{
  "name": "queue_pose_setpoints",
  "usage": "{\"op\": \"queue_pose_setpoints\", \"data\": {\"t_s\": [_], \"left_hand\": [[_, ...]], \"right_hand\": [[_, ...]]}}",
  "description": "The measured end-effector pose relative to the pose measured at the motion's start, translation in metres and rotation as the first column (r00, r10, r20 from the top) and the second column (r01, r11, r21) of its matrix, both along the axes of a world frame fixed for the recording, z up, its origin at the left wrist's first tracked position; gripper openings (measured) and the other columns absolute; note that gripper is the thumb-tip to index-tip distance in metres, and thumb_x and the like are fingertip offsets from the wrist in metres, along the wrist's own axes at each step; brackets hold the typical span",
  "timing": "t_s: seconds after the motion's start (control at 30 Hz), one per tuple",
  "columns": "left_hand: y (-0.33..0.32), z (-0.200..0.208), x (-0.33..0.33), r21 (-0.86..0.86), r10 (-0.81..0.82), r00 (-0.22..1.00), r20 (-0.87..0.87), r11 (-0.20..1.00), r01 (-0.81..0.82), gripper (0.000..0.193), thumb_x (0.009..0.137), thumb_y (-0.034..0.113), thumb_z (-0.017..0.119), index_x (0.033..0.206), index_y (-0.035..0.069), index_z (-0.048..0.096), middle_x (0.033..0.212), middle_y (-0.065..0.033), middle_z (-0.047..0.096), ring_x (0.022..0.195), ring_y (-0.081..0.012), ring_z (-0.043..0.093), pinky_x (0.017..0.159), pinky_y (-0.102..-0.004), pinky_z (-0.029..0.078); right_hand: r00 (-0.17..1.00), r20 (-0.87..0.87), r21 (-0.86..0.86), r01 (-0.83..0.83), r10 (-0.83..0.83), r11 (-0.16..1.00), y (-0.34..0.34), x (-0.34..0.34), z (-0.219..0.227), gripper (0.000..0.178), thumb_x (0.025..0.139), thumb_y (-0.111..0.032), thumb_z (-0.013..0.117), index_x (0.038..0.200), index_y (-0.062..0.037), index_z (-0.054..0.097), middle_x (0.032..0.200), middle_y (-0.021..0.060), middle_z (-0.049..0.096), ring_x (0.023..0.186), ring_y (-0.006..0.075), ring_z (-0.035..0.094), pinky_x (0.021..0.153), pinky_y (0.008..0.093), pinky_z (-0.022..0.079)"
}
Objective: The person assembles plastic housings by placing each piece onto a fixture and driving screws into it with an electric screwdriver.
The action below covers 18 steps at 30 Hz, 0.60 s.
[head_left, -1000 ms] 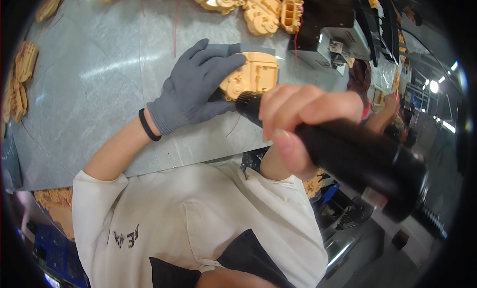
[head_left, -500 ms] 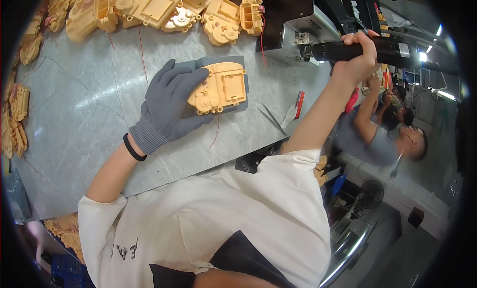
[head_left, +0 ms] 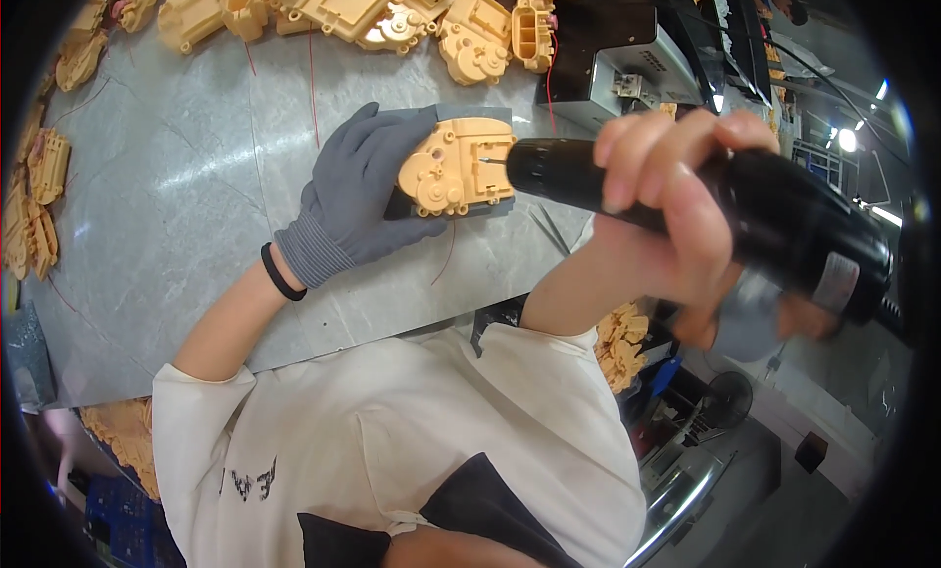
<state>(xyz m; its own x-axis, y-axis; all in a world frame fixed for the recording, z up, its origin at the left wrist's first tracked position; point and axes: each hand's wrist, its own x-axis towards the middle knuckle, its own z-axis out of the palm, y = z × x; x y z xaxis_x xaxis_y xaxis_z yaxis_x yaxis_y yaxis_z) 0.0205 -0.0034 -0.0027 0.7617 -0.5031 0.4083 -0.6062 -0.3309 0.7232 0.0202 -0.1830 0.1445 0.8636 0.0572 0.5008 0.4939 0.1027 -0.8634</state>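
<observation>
My left hand [head_left: 355, 191], in a grey glove, grips the left side of a yellow plastic housing [head_left: 453, 168], fingers on its far edge and thumb along the near side. The housing lies on a dark grey block [head_left: 495, 112] on the table. A thin red wire trails out below it. My bare right hand [head_left: 676, 191] is wrapped round a black electric screwdriver [head_left: 559, 171], held nearly level from the right. Its thin bit is over the recessed rectangular part of the housing; whether it touches a screw I cannot tell.
More yellow housings [head_left: 475, 39] with red wires line the table's far edge, and others [head_left: 49, 166] lie at the left. A metal-fronted box [head_left: 642, 68] stands far right. Tweezers [head_left: 551, 230] lie right of the block. A co-worker [head_left: 755, 318] is partly hidden behind my right arm.
My right hand has brought the screwdriver from the metal-fronted box toward me and left, so its bit is now over the housing. My left hand keeps its hold.
</observation>
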Motion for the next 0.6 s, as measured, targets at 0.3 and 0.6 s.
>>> {"op": "queue_pose_setpoints", "data": {"t_s": [0.3, 0.6], "left_hand": [[0.006, 0.0, -0.001, 0.007, -0.007, 0.999, -0.033, 1.0, 0.007, 0.081, 0.058, 0.033, 0.077, 0.125, 0.005, 0.042, 0.113, -0.0104, 0.055, 0.105, -0.0283, 0.052, 0.096, -0.0446, 0.038], [0.006, 0.006, -0.01, 0.139, -0.06, 0.945, -0.321, 0.984, 0.11, 0.082, 0.066, 0.039, 0.073, 0.133, 0.012, 0.033, 0.121, -0.0144, 0.052, 0.088, -0.0342, 0.061, 0.078, -0.0405, 0.05]], "right_hand": [[0.968, -0.086, -0.174, 0.219, -0.237, 0.96, 0.043, 0.018, -0.013, 0.04, 0.07, -0.001, 0.048, 0.109, 0.0046, 0.042, 0.06, 0.0111, 0.047, 0.047, 0.0195, 0.045, 0.052, 0.0348, 0.041], [0.956, -0.128, -0.109, 0.25, -0.263, 0.962, 0.033, 0.012, -0.01, 0.037, 0.069, 0.0, 0.048, 0.106, 0.0026, 0.043, 0.059, 0.0104, 0.046, 0.047, 0.0202, 0.045, 0.054, 0.0364, 0.041]]}}
